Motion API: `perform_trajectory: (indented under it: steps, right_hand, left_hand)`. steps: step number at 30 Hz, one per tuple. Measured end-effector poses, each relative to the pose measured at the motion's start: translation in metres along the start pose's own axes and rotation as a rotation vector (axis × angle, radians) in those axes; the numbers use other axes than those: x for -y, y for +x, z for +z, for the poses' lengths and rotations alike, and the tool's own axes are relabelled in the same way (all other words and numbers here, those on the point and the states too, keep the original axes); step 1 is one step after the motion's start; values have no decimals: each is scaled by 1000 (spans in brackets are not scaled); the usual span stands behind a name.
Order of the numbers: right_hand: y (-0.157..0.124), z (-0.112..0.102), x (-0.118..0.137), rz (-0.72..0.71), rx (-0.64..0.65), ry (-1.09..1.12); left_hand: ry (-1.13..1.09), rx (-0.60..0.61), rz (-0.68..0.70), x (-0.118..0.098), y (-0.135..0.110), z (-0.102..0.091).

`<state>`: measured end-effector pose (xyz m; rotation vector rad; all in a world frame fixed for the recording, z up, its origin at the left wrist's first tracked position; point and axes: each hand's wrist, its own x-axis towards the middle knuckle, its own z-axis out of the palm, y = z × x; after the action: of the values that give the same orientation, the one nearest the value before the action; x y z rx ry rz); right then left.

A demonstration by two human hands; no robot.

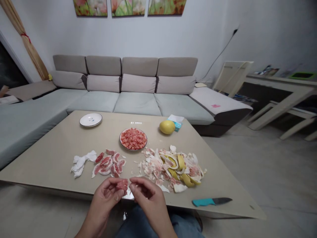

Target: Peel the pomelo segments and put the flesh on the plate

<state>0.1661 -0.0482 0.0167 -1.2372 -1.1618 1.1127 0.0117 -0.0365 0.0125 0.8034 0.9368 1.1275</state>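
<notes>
The left hand (pixel 106 195) and right hand (pixel 148 195) meet, fingertips closed on one pink fruit segment (pixel 123 184) between them. It looks soft, juicy, slippery — best pinched lightly by its skin edges. Beyond the grip lie loose segments (pixel 109 163); right of it, peels (pixel 174 168).

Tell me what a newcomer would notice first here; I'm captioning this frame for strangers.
The pink fruit: a plate heaped with peeled pieces mid-table, with loose segments nearer the person. To their right sprawls a heap of yellow-and-white peel. At the near edge the left hand and right hand pinch one pink piece between them.
</notes>
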Motion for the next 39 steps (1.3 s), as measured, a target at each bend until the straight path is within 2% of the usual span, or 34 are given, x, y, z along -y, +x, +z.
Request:
perform_trajectory:
  steps: [3, 7, 11, 17, 21, 28, 34, 37, 39]
  right_hand:
    - [-3, 0, 5, -112, -10, -86]
    - [-5, 0, 8, -122, -10, -103]
    - [-8, 8, 3, -143, 21, -69]
    - [-12, 26, -17, -506, -194, -279]
    - [-11, 28, -26, -660, -209, -422]
    - [-9, 25, -29, -683, -194, -511]
    - [-19, 29, -32, -725, -156, -515]
    - [-14, 17, -30, -699, -180, -494]
    - [-4, 0, -32, -655, -236, -583]
  left_hand:
    - [110, -4, 91, 1, 1, -1]
    - [141, 24, 128, 1, 2, -3]
    - [22, 77, 40, 7, 0, -2]
    - [-351, 69, -171, 18, -2, 9]
    - [-495, 58, -241, 20, -1, 13]
    - [-571, 44, -276, 21, 0, 12]
    - [-680, -94, -303, 14, 8, 8]
    - [-729, -90, -368, 10, 11, 3]
    - [-692, -70, -366, 8, 12, 0]
